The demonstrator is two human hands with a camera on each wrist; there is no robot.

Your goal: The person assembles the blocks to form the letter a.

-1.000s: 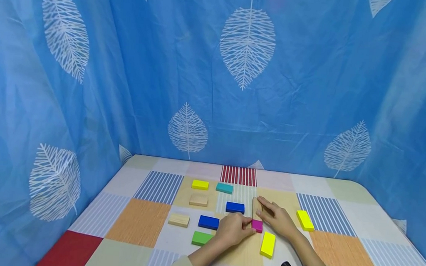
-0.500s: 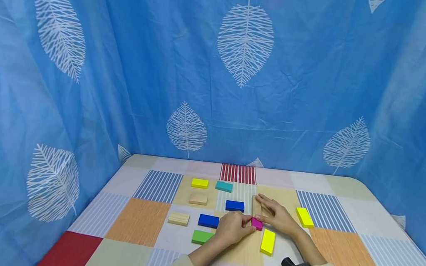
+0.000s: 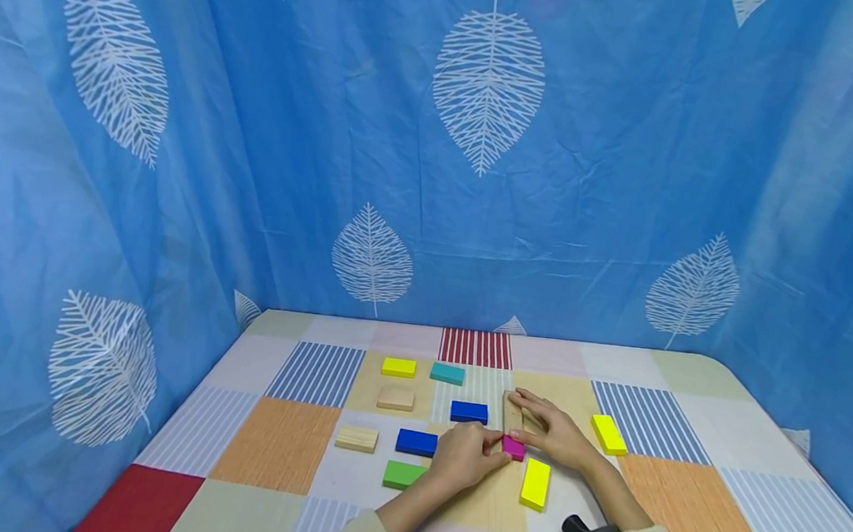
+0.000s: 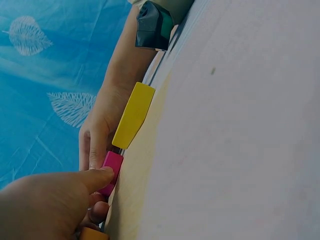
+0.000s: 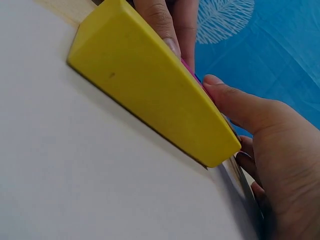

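Evidently pinching the magenta block (image 3: 513, 450) with the left hand (image 3: 462, 455) against the wooden block (image 3: 511, 416) held in the right hand (image 3: 562, 435), well in from the far edge of the desk (image 3: 689, 375), likely for alignment.

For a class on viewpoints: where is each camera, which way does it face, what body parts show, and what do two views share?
Head: worn there, facing forward and down over table; left hand, right hand, forearms show.
Left wrist: worn there, facing pink block; both hands, right forearm show.
Right wrist: worn there, facing yellow block; both hands show.
Head and left wrist share pink block.
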